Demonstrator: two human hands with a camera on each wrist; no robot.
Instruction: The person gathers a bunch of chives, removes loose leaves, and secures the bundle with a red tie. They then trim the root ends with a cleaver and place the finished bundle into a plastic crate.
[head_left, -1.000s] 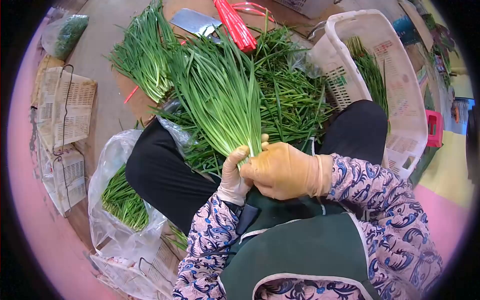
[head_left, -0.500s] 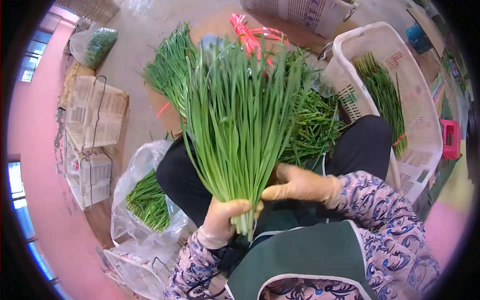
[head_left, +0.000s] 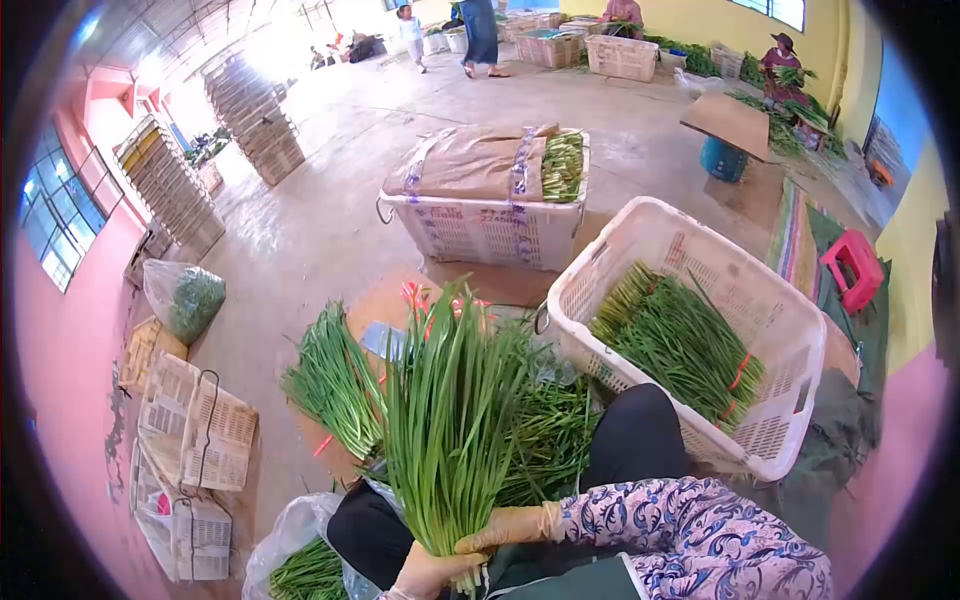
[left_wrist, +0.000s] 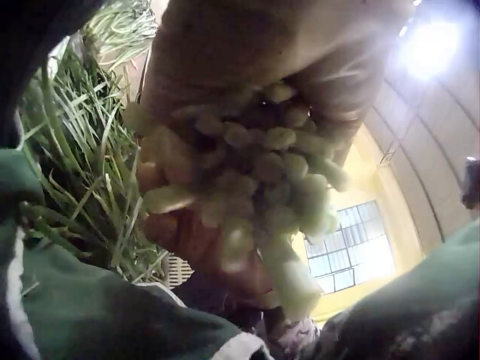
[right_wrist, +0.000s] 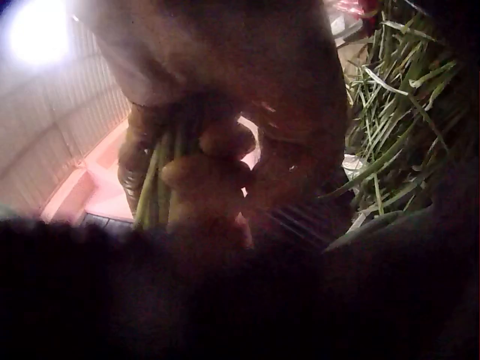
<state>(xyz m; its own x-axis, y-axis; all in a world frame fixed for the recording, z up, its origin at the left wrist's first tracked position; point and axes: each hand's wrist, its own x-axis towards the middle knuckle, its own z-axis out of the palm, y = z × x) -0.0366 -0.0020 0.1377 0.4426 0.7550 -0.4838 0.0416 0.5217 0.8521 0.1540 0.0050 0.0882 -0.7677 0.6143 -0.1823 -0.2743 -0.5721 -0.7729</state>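
Observation:
An upright bunch of garlic chives (head_left: 450,420) rises from my two gloved hands at the bottom of the head view, its leaves fanned upward. My left hand (head_left: 425,573) grips the bunch low, near the pale stalk ends. From the right, my right hand (head_left: 512,527) holds the same bunch just above, with fingers across the stalks. Cut stalk ends (left_wrist: 277,165) face the camera in the left wrist view, bunched inside the curled fingers. In the dark right wrist view, a few stalks (right_wrist: 161,180) show beside the fingers. Another pile of chives (head_left: 335,385) lies to the left.
Loose green leaves (head_left: 550,430) lie before my knees, near a metal blade (head_left: 383,341). A white crate (head_left: 690,240) with tied bundles stands at right, a covered crate (head_left: 480,225) farther ahead. At left are a plastic bag (head_left: 265,560) and stacked baskets (head_left: 215,430). People are in the background.
The head view has tilted up, showing more of the room. The bunch was turned upright and spread; the right hand moved off its base, then came back against it.

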